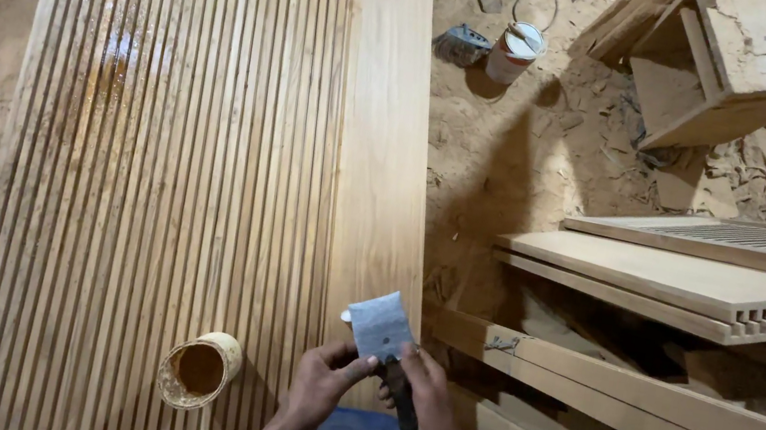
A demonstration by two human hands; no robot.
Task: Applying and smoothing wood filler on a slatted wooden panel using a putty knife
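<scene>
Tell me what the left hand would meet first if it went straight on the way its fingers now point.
The left hand points up and right, and its fingers already touch the grey scraper blade that the right hand also holds. Past that lies the smooth edge of the grooved wooden panel, though depth is unclear.

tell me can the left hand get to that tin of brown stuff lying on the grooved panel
Probably yes: the tin lies just beside the left hand with bare panel between, though that hand pinches the scraper blade.
</scene>
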